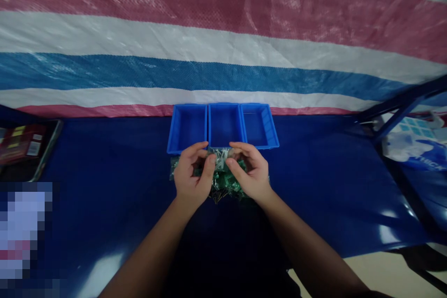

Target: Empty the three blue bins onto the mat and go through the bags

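Note:
A clear plastic bag (pixel 221 179) of small green parts lies on the dark blue table (pixel 104 172), just in front of three blue bins. My left hand (pixel 192 174) and my right hand (pixel 248 172) both pinch the bag's top edge from either side, thumbs and fingers closed on the plastic. The three blue bins stand side by side, touching: left bin (pixel 187 129), middle bin (pixel 224 126), right bin (pixel 259 126). All three look empty. Much of the bag is hidden under my hands.
A striped red, white and blue tarp (pixel 223 32) hangs behind the table. A dark tray with packets (pixel 24 146) sits at the far left. At the right is a blue metal frame (pixel 398 107) and a plastic bag (pixel 412 149) beyond the table's edge.

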The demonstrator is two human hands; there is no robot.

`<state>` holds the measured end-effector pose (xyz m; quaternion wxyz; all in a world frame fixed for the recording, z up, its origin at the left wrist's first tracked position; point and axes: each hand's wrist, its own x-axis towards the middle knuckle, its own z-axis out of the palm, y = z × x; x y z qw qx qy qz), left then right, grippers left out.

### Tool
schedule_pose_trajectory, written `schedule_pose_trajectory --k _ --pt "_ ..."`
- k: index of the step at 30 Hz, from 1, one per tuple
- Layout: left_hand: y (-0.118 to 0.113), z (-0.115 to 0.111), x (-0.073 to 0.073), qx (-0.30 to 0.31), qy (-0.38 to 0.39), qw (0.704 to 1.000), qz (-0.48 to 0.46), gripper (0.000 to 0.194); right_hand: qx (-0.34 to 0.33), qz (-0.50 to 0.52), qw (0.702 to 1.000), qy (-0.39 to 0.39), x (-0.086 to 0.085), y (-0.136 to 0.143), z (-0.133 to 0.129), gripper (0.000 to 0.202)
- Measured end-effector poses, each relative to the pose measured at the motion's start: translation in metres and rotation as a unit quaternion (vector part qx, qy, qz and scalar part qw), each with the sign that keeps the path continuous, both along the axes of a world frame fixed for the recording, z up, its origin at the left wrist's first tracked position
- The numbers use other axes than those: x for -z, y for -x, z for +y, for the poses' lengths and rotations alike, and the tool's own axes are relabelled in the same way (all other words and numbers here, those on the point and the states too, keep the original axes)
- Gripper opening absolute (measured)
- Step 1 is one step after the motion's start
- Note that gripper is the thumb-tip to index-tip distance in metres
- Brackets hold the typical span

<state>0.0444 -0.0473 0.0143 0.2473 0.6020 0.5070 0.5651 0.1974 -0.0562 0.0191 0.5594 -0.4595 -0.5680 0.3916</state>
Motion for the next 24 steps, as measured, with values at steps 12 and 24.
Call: schedule_pose_trajectory --k 12,24 --pt "0.002 0.000 0.005 0.038 0.016 0.999 -0.019 0.042 0.017 -0.032 0.999 -0.035 -0.001 -0.001 0.001 0.011" --pt "0.005 0.002 -0.005 0.013 -0.093 0.993 0.070 0.020 0.034 -0.015 0.998 -0.049 0.002 -0.004 -0.001 0.019"
